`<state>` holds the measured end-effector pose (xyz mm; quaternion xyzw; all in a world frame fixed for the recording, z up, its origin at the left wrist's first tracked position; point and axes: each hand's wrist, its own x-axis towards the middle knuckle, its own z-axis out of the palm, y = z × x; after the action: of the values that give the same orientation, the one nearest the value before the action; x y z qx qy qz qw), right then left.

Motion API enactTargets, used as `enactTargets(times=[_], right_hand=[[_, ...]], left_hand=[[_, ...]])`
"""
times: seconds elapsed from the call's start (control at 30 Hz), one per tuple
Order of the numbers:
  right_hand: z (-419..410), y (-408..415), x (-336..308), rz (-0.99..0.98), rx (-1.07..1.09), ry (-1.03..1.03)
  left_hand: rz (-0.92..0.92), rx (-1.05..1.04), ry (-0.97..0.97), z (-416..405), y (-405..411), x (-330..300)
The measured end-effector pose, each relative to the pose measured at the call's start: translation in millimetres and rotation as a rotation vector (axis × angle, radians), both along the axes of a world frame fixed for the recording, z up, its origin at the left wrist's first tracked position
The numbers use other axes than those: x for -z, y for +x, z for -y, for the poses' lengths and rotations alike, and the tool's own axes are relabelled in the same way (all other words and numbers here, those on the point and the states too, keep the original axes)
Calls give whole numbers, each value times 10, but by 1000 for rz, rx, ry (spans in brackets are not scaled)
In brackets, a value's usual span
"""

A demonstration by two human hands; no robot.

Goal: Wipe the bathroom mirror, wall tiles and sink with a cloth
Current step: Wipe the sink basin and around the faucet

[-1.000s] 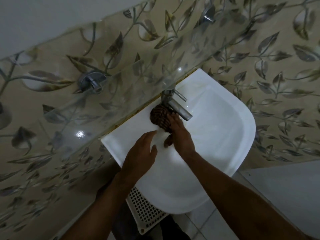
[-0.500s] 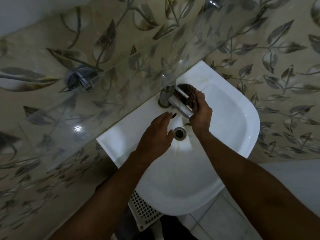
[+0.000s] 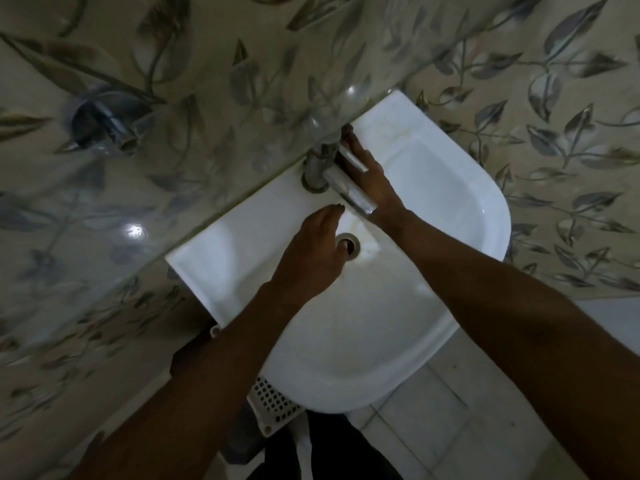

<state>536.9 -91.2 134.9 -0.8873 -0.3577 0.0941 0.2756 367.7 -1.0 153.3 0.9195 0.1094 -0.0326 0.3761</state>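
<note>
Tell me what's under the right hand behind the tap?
Only a dark scrap of cloth shows past the right hand fingertips beside the tap; the rest is covered.

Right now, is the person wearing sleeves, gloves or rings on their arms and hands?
No. Both forearms are bare all the way to the bottom of the picture, with no sleeves showing. The left hand and right hand wear no gloves. I can see no watch, bracelet or ring, though the picture is dim.
</note>
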Motion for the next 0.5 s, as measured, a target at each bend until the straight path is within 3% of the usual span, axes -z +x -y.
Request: enactTargets(times=[0.1, 0.27, 0.5], right_hand=[[111, 69, 5, 185, -72, -47], [54, 394, 45, 67, 287, 22], [156, 307, 23, 202, -42, -33]], left_hand=[[-3, -42, -21, 21, -25, 45], [81, -69, 33, 101, 53, 63], [145, -69, -28, 305, 132, 144]])
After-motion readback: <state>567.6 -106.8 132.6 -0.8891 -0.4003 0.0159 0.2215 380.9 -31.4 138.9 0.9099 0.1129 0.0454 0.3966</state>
